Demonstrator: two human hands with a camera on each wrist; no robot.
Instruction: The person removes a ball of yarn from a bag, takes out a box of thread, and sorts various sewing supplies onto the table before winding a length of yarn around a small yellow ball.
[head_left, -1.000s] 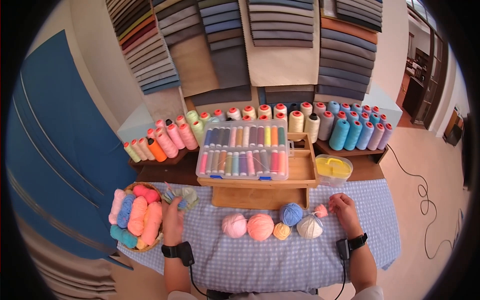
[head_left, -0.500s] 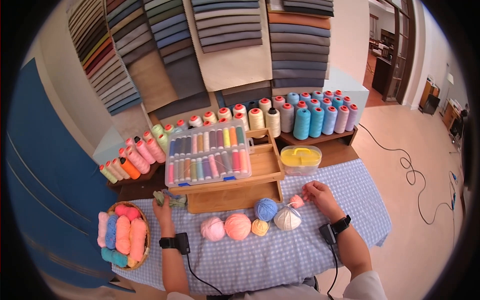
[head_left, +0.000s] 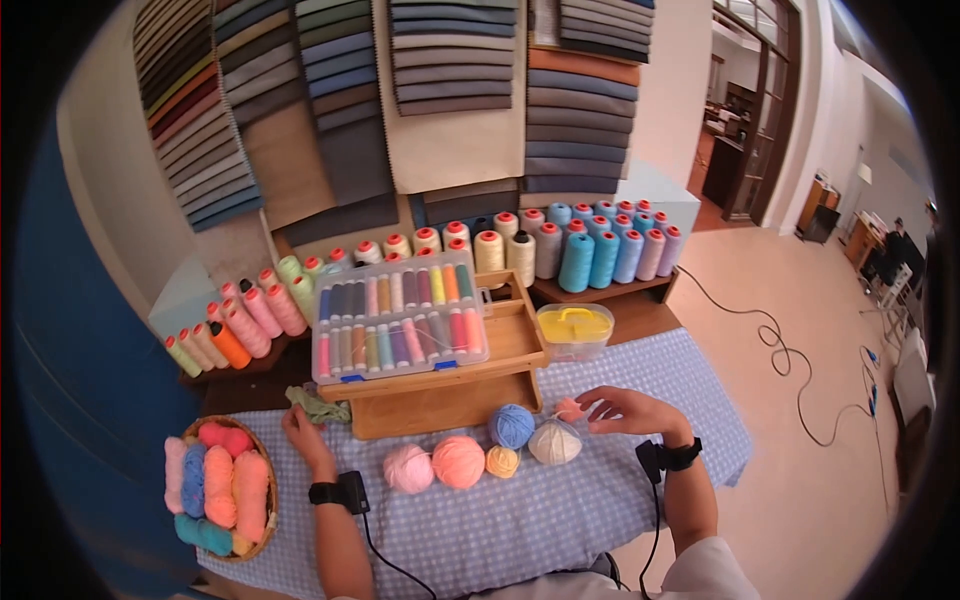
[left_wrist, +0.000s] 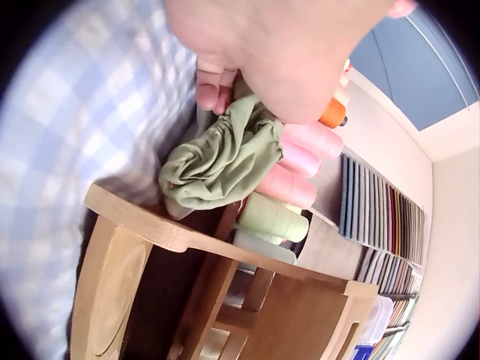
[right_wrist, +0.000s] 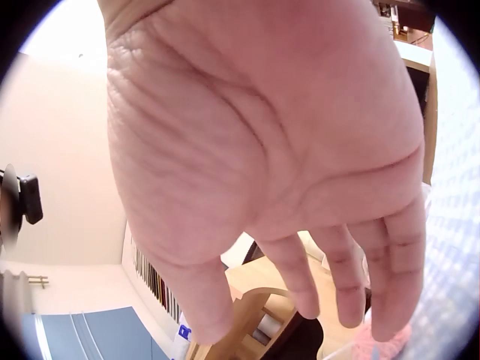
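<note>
By the left end of the wooden organizer [head_left: 440, 405], a crumpled green cloth [head_left: 320, 404] lies on the checked tablecloth. My left hand [head_left: 308, 447] is at its near side with fingers loosely bent; the left wrist view shows the fingertips beside the cloth [left_wrist: 225, 154], and the thumb's contact is hidden. My right hand [head_left: 635, 415] hovers palm down, fingers spread and holding nothing, beside a small pink ball [head_left: 568, 409]. White [head_left: 554, 442], blue [head_left: 511, 426], yellow [head_left: 502, 461], coral [head_left: 458, 461] and light pink [head_left: 409, 468] yarn balls sit between the hands.
A basket [head_left: 262, 530] of yarn skeins stands at the left. A clear case of thread spools [head_left: 400, 320] rests on the organizer, with a yellow-lidded box [head_left: 575, 330] at its right. Thread cones [head_left: 575, 262] line the back shelves.
The head view has swung to the right. The green cloth, earlier in my left hand, lies lower beside the organizer. My right hand has spread its fingers and moved nearer the small pink ball.
</note>
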